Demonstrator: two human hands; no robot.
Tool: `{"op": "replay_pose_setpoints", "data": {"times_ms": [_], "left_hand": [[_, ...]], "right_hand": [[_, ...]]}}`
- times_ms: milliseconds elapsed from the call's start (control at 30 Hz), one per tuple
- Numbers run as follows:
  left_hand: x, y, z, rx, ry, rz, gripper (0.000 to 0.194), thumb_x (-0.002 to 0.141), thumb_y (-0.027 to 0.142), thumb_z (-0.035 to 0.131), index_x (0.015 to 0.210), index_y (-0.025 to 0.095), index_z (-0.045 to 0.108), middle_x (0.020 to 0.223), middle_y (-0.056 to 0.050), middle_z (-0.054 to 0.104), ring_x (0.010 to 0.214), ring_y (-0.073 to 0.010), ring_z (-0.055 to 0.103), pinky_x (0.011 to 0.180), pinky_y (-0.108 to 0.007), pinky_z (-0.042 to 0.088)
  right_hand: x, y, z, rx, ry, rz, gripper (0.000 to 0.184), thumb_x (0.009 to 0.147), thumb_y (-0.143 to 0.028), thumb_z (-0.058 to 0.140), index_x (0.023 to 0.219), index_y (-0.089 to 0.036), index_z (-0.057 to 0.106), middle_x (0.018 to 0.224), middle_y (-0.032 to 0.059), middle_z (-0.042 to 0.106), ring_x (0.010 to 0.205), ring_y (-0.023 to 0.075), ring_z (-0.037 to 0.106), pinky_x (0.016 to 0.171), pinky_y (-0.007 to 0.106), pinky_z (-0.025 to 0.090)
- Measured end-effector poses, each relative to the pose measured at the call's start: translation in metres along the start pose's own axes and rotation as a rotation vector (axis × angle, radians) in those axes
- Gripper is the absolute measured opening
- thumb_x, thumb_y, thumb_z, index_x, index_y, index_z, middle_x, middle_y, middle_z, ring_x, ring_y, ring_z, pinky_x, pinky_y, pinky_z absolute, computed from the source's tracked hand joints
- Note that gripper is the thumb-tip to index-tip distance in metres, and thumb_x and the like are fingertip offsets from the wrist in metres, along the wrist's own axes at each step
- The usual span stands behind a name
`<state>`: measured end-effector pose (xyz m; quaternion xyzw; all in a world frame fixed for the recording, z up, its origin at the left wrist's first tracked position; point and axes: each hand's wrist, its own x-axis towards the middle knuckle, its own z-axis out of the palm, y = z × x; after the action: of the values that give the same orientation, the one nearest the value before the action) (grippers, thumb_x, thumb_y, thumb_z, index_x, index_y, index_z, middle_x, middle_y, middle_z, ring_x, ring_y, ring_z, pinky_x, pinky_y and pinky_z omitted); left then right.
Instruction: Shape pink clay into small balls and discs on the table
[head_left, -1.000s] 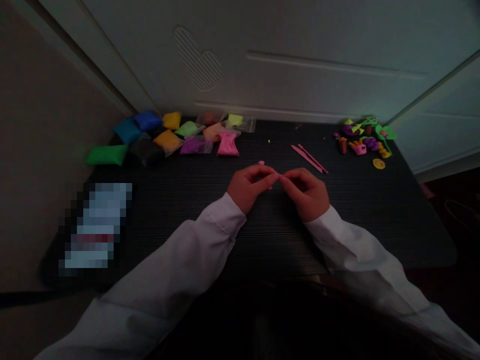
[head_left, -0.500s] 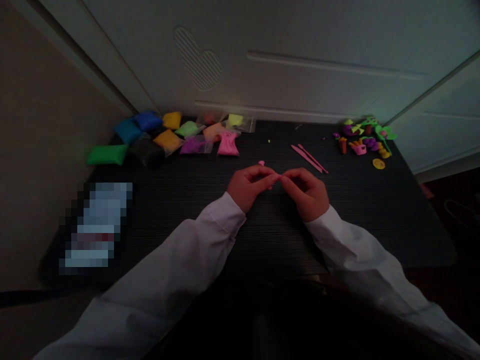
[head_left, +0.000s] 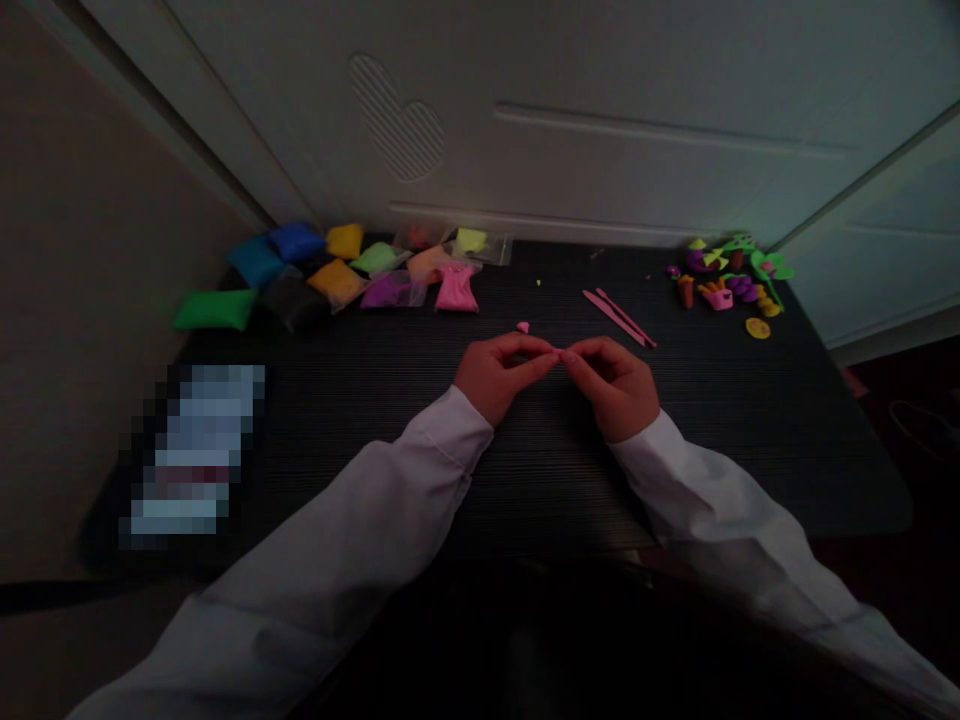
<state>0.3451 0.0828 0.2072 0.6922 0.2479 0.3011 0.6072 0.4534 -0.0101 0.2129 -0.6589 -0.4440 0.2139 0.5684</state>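
My left hand [head_left: 499, 375] and my right hand [head_left: 613, 384] meet fingertip to fingertip over the middle of a dark table [head_left: 360, 400]. Both pinch a tiny piece of pink clay [head_left: 559, 352] between thumbs and forefingers. A second small pink clay bit [head_left: 523, 327] lies on the table just beyond my left hand. Both arms wear white sleeves.
Several coloured clay bags [head_left: 337, 268] lie at the back left. Two pink modelling sticks [head_left: 619, 317] lie right of centre, with finished clay figures [head_left: 731, 280] at the back right. A blurred dark object [head_left: 191, 450] rests at the left edge. A white panelled door [head_left: 570, 110] stands behind.
Almost nothing: the fingertips shifted slightly while pinching the pink clay, and the small bit showing below the left fingers is now hidden.
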Motion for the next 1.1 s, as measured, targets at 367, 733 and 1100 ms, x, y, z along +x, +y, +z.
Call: {"op": "replay_pose_setpoints", "data": {"times_ms": [367,733,1100], "left_hand": [[0.0001,-0.0014,-0.0012,-0.006,-0.047,-0.012,0.021,0.065,0.033,0.059,0.075,0.014,0.062,0.075,-0.002,0.062,0.067,-0.0102,0.055,0.068,-0.024,0.043],[-0.0003,-0.0021,-0.0011,0.004,-0.015,0.023,0.017,0.065,0.03,0.06,0.074,0.015,0.062,0.074,-0.001,0.061,0.067,-0.0099,0.054,0.068,-0.026,0.043],[-0.0002,-0.0009,-0.0006,-0.098,-0.005,-0.036,0.015,0.066,0.028,0.058,0.074,0.015,0.06,0.072,0.0,0.06,0.061,-0.0078,0.053,0.062,-0.022,0.044]], "right_hand": [[0.0005,0.0018,-0.0011,-0.013,0.01,-0.031,0.013,0.07,-0.03,0.055,0.075,-0.018,0.058,0.07,-0.0008,0.055,0.064,0.009,0.049,0.059,0.025,0.039],[0.0011,0.0043,-0.0013,-0.021,0.003,-0.009,0.014,0.069,-0.032,0.055,0.073,-0.019,0.057,0.068,-0.0013,0.055,0.061,0.0087,0.048,0.058,0.025,0.039],[0.0015,0.0022,-0.0007,-0.013,0.02,0.008,0.013,0.069,-0.031,0.056,0.073,-0.019,0.058,0.068,-0.0016,0.057,0.061,0.0085,0.049,0.058,0.025,0.039]]}}
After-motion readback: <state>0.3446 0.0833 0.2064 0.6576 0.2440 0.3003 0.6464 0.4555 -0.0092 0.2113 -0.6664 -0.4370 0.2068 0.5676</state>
